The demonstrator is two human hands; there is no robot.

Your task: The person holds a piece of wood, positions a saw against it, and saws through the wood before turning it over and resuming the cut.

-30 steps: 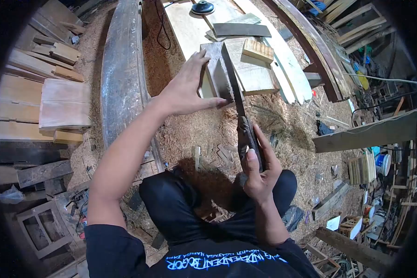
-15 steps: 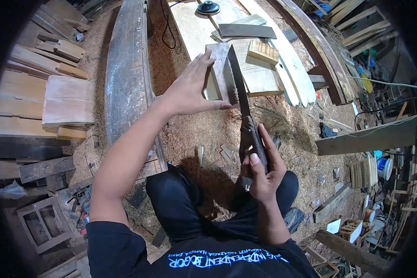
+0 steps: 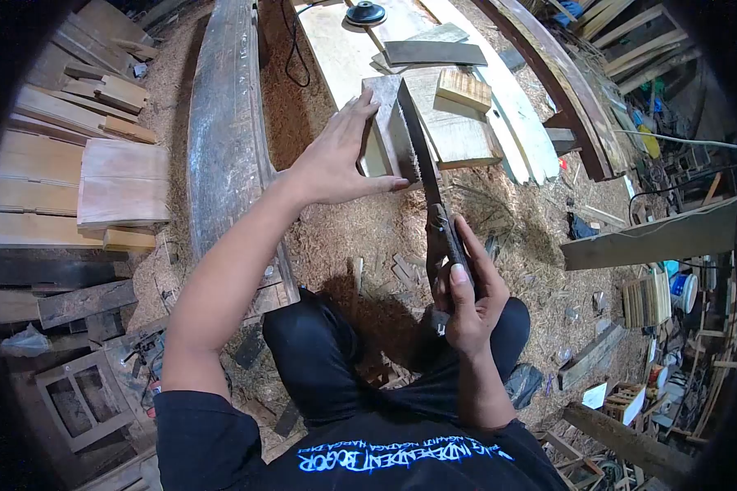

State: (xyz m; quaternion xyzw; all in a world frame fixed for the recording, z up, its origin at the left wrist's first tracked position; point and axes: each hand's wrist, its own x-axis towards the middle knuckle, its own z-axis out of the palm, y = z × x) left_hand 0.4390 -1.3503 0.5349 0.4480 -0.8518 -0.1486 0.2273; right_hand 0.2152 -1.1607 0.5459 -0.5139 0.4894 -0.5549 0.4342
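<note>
Dark blade [image 3: 422, 147], right grip [image 3: 473, 307] closed around partly hidden handle [image 3: 453, 245]; left grip [image 3: 336, 155] holding board [image 3: 395, 131]

Dark grey, nearly black, is shown along the bladed tool [image 3: 431, 192], while the wood piece [image 3: 394, 135] beside it is coloured grey-brown. The small block [image 3: 464, 88] is striped with brown grain over pale yellow. Dark grey is seen on the flat strip [image 3: 436, 54], and black on the disc [image 3: 365, 14]. The black shirt [image 3: 368, 470] is printed with blue-white lettering. The square panel [image 3: 123, 184] is tinted pale pink, and the floor [image 3: 336, 233] is mottled tan.
</note>
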